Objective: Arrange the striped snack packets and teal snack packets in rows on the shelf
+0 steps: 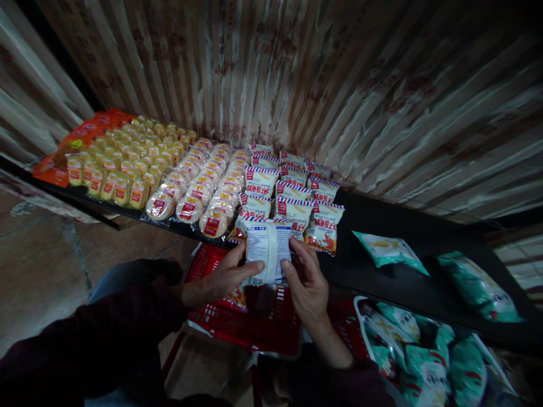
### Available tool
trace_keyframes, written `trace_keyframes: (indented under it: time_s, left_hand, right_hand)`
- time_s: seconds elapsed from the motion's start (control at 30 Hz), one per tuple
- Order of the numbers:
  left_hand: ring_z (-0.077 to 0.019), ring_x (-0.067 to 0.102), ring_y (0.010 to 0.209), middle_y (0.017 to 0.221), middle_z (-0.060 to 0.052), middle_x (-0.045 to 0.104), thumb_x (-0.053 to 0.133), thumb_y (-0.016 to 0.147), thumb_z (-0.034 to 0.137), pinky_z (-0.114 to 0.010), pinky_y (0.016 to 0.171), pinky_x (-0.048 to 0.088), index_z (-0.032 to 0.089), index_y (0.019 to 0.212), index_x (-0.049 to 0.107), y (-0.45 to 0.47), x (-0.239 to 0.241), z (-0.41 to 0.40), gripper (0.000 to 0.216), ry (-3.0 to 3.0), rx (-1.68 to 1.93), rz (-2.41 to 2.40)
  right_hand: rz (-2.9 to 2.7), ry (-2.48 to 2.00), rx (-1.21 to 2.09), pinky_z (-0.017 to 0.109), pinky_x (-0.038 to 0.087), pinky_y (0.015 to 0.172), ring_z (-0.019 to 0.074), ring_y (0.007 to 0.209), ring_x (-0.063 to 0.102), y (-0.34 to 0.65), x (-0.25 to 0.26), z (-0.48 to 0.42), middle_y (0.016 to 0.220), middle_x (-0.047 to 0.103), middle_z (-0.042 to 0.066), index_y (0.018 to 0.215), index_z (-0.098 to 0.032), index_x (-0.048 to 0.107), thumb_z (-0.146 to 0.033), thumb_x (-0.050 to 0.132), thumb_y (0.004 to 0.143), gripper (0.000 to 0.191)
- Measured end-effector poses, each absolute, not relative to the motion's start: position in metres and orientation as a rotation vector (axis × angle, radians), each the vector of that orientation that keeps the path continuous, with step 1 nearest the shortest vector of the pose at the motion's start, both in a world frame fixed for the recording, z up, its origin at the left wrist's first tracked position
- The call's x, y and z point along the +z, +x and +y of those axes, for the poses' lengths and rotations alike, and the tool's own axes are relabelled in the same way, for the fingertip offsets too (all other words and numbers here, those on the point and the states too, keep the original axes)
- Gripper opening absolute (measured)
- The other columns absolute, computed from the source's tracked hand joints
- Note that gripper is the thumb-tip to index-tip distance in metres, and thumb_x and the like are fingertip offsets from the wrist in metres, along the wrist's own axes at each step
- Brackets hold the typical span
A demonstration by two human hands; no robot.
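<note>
Between my two hands is a white snack bag (268, 253), its printed back with blue text facing me. My left hand (223, 278) grips the bag's left side, thumb across the front. On the right side my right hand (309, 280) holds it too, with the thumb near the lower corner. Just beyond, rows of matching snack bags (292, 210) with striped edges and red lettering stand on the black table (360, 212). Below my hands sits a red basket (271, 328), with part of another snack bag (236, 298) showing inside.
Left of the bags are rows of round wrapped crackers (213, 224), yellow packaged cakes (138, 192) and orange bags (82, 135). Two teal bags (390, 250) lie on the table's right part. A basket of teal bags (426, 367) stands lower right. A pleated curtain (271, 68) hangs behind.
</note>
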State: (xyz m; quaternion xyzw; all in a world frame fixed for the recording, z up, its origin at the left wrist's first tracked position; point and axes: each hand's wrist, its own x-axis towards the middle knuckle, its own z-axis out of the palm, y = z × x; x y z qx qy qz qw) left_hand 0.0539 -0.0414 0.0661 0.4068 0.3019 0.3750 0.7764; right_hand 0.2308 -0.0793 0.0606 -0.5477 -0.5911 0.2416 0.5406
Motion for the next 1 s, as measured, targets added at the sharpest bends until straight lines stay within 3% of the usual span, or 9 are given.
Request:
trace_keyframes:
  time_s: [0.27,0.47,0.73,1.0]
  left_hand:
    - [-0.0275,0.061,0.109,0.121,-0.008,0.066,0.078,0.068,0.031,-0.041,0.097,0.045,0.019,0.13,0.053,0.055,0.059,-0.043,0.068,0.637,0.844,0.605]
    - [-0.0299,0.064,0.104,0.114,-0.01,0.07,0.076,0.066,0.028,-0.043,0.092,0.047,0.018,0.128,0.057,0.051,0.066,-0.041,0.066,0.53,0.791,0.635]
    - [-0.031,0.059,0.113,0.124,-0.009,0.065,0.07,0.069,0.027,-0.042,0.095,0.045,0.019,0.133,0.052,0.048,0.069,-0.04,0.067,0.592,0.873,0.585]
    - [-0.0305,0.059,0.112,0.125,-0.009,0.064,0.069,0.07,0.031,-0.041,0.093,0.046,0.02,0.135,0.05,0.047,0.065,-0.038,0.068,0.672,0.876,0.548]
  right_hand:
    - [-1.451,-1.271,0.52,0.044,0.042,0.102,0.0222,0.119,0.052,0.229,0.06,-0.079,0.119,0.059,0.007,0.117,-0.028,0.062,-0.022,0.055,0.091,0.028]
    - [-1.544,-1.308,0.445,0.044,0.048,0.094,0.0231,0.112,0.056,0.228,0.062,-0.08,0.115,0.059,0.009,0.108,-0.025,0.064,-0.023,0.056,0.089,0.02]
    - [-1.623,-1.34,0.272,0.033,0.05,0.077,0.0177,0.088,0.059,0.225,0.064,-0.08,0.091,0.059,0.004,0.097,-0.025,0.067,-0.017,0.058,0.088,0.016]
    - [-1.637,-1.354,0.329,0.032,0.051,0.074,0.0186,0.084,0.063,0.226,0.065,-0.08,0.087,0.065,0.004,0.094,-0.024,0.065,-0.019,0.056,0.088,0.012]
